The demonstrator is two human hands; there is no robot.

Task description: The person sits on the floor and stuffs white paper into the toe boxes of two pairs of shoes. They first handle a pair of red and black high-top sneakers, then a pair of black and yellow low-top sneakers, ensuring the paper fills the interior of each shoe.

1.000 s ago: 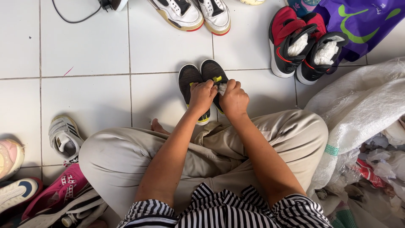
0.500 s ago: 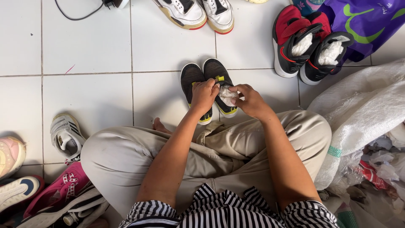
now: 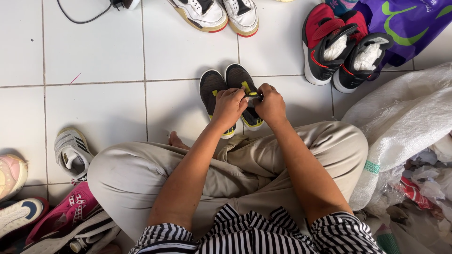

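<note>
A: What's changed in the last sec?

B: White paper wad that showed at the shoe mouth half a sec ago is nearly gone from view. Both hands have closed in again over the right-hand shoe of the small black knit pair w/ yellow trim [image 3: 238, 80]. Looks like stuffing is seated and they're at the strap now.

A: Hands?

B: Left hand [image 3: 229, 106] clenched on the shoe's collar; right hand [image 3: 270, 104] pinching the yellow strap [image 3: 253, 93].

A: Location?

B: Pair sits side by side on the white tiled floor [image 3: 103, 51], toes away, just beyond the person's crossed legs. Black-and-red high-tops w/ white paper stuffing [image 3: 339, 51] stand toward the far right edge.
</note>
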